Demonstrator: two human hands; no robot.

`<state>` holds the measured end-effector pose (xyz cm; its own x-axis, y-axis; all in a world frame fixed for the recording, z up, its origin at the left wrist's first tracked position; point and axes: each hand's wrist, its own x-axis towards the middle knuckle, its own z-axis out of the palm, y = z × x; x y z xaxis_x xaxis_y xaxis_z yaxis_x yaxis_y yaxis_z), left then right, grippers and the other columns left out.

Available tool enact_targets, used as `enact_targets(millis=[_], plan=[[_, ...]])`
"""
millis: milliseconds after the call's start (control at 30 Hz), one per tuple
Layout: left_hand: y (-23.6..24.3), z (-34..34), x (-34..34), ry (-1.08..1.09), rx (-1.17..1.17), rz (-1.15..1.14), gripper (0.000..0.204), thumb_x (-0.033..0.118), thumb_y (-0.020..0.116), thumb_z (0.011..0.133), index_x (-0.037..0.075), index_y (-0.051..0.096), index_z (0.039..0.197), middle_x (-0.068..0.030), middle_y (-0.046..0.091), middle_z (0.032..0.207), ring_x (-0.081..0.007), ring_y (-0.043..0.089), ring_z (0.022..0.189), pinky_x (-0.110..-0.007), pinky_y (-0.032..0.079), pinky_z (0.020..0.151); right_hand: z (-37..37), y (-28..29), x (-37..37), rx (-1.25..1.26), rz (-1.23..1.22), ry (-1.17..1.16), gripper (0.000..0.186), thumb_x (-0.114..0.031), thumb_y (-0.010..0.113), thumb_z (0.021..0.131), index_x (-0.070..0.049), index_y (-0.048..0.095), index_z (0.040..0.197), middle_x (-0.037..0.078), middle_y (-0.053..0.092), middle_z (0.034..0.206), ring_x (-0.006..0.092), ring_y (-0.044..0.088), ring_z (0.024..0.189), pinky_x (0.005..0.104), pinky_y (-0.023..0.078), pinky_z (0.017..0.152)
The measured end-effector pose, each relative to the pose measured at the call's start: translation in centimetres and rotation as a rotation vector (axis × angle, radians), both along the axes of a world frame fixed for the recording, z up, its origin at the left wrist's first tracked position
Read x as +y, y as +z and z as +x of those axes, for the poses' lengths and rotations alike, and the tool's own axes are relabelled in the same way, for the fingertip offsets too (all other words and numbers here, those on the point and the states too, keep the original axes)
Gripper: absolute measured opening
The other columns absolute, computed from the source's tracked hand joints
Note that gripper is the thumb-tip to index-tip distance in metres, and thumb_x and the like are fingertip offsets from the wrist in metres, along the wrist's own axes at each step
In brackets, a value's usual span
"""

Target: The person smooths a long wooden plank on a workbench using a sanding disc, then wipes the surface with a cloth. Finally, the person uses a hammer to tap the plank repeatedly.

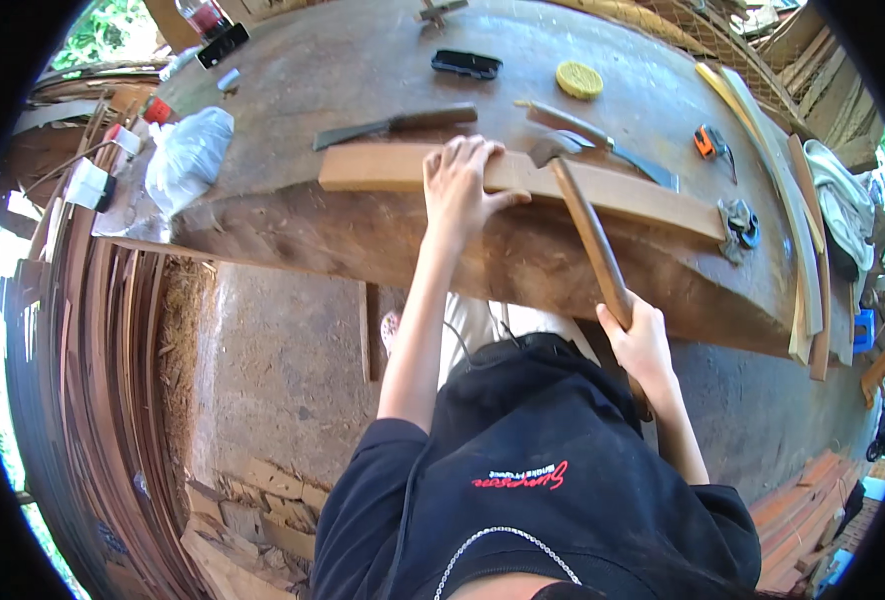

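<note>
A long, squared wooden beam (613, 188) lies across the near part of the workbench. My left hand (460, 185) presses on it, fingers over the top and thumb stretched to the right along it. Closed round a long wooden handle is my right hand (640, 340); the handle belongs to an adze-like tool (591, 232). Its dark metal head rests at or just above the beam, right of my left hand; contact is hard to tell. Behind the beam lie a flat-bladed chisel (393, 125) on the left and another wooden-handled chisel (603, 140) on the right.
The bench (313, 75) also bears a black case (467, 64), a yellow round block (579, 81), an orange tape measure (709, 142) and a plastic bag (191, 155). A grey, blue-marked object (739, 226) sits by the beam's right end. Long boards (93, 370) stand at left.
</note>
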<state>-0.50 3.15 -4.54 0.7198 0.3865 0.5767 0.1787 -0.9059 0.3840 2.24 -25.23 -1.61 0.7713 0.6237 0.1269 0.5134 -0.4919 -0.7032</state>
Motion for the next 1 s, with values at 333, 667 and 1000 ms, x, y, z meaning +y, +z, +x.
enact_targets(millis=[333, 667, 1000], plan=[[0.4, -0.2, -0.1, 0.002, 0.053, -0.033, 0.066, 0.056, 0.074, 0.063, 0.014, 0.061, 0.111, -0.0004, 0.058, 0.114, -0.0194, 0.046, 0.120, -0.038, 0.029, 0.100, 0.1, -0.8, 0.1, 0.010, 0.129, -0.083, 0.021, -0.015, 0.062, 0.088, 0.002, 0.055, 0.079, 0.014, 0.048, 0.055, 0.0190, 0.044, 0.048, 0.0339, 0.041, 0.052], [0.3, -0.2, -0.1, 0.013, 0.044, -0.014, 0.065, 0.055, 0.075, 0.063, 0.014, 0.061, 0.112, 0.0002, 0.057, 0.113, -0.0195, 0.047, 0.119, -0.038, 0.029, 0.100, 0.5, 0.9, 0.5, 0.039, 0.229, -0.122, 0.018, -0.013, 0.060, 0.090, 0.002, 0.056, 0.082, 0.013, 0.050, 0.056, 0.0202, 0.046, 0.049, 0.0341, 0.042, 0.053], [0.2, -0.1, 0.1, 0.012, 0.017, 0.028, 0.066, 0.057, 0.074, 0.062, 0.013, 0.061, 0.109, -0.0005, 0.057, 0.110, -0.0197, 0.047, 0.117, -0.037, 0.030, 0.099, 0.6, 3.4, -0.1, -0.028, 0.138, -0.105, 0.017, -0.011, 0.060, 0.089, 0.001, 0.053, 0.078, 0.016, 0.047, 0.055, 0.0280, 0.052, 0.046, 0.0342, 0.042, 0.050]])
